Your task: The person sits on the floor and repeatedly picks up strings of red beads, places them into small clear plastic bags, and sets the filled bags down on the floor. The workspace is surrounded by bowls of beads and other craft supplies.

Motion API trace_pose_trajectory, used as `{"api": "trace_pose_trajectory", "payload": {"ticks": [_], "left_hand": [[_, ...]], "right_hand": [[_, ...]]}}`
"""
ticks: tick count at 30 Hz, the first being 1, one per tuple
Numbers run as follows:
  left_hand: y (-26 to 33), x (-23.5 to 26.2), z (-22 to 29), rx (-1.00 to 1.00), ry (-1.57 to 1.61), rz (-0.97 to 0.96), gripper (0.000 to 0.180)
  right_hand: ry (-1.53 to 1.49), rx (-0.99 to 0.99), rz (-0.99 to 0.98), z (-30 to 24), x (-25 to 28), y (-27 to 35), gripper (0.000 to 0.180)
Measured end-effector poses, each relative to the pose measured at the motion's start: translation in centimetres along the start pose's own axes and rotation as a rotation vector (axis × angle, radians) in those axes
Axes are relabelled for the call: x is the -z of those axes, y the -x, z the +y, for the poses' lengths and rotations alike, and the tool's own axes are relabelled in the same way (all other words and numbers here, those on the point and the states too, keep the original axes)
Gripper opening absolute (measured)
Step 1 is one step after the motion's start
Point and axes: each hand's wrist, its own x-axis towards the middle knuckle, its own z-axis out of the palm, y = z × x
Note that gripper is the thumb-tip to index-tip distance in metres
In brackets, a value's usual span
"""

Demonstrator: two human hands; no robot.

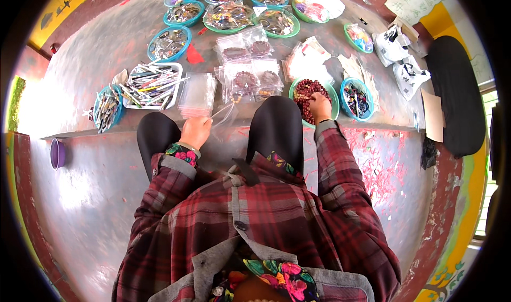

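My left hand (196, 131) is closed, pinching the edge of a clear plastic bag (228, 113) that hangs to its right, by my knee. Just beyond that hand lies a stack of flat clear bags (198, 91). My right hand (320, 106) reaches into a green basin (335, 97) heaped with dark red bead bracelets (307, 90). Its fingers curl down onto the beads, and their tips are partly hidden. Between the two hands, past my knees, several clear bags with bead bracelets inside (246, 80) lie in rows on the raised grey surface.
A white tray of pens (178, 95) and a blue basket of pens (109, 108) sit at left. At right is a blue basin of dark small items (357, 99). Several basins of packets (228, 17) stand farther back. A purple bucket (57, 154) is on the floor.
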Motion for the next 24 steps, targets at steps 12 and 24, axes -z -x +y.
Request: {"api": "trace_pose_trajectory", "payload": {"ticks": [12, 24], "left_hand": [[0.4, 0.1, 0.4, -0.254, -0.128, 0.088, 0.021], [0.9, -0.4, -0.3, -0.123, -0.131, -0.009, 0.024]], "right_hand": [[-0.611, 0.135, -0.261, -12.3, 14.2, -3.4, 0.020], [-1.008, 0.315, -0.605, -27.7, 10.4, 4.7, 0.020]]}}
